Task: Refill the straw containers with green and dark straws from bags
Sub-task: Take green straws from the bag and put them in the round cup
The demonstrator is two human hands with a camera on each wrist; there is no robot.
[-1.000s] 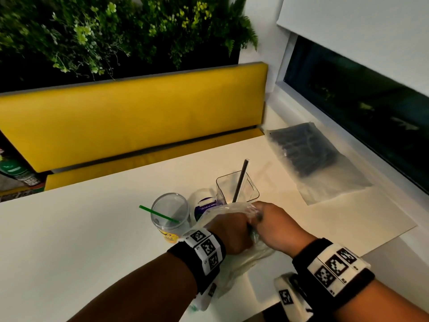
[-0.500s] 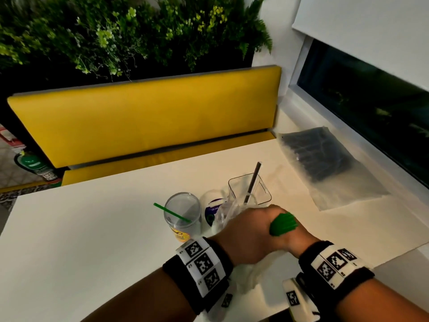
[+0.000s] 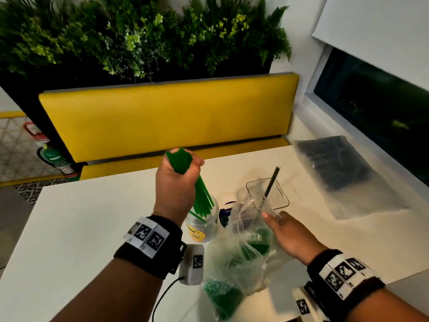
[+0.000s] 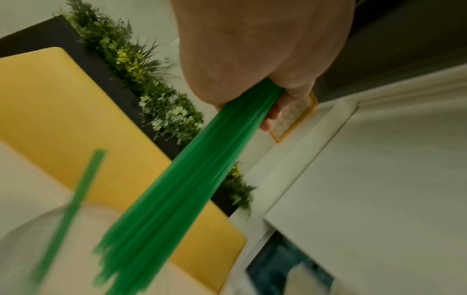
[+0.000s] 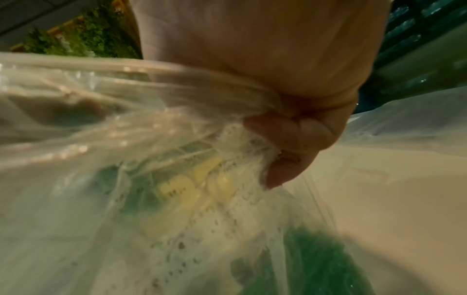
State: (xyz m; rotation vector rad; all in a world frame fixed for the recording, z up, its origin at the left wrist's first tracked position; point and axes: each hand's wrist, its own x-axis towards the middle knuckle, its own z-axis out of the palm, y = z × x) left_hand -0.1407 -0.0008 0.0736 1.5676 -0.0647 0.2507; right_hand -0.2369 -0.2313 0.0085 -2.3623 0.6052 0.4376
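The white desk (image 3: 76,219) carries a round clear cup (image 3: 204,228) near its centre. A square clear container (image 3: 279,196) stands at 2 o'clock of the cup. A clear bag of green straws (image 3: 234,270) lies at 6 o'clock. A bag of dark straws (image 3: 336,168) lies at the 2 o'clock edge.

White table (image 3: 76,219) in front, yellow padded bench (image 3: 167,117) behind it, seat cushion below the backrest. Leafy green plants (image 3: 139,36) in a dark planter above the bench. White wall at right, dark window (image 3: 376,98) with a white roller blind (image 3: 380,29) partly down. Patterned floor (image 3: 16,147) at far left. Light is dim, warm.
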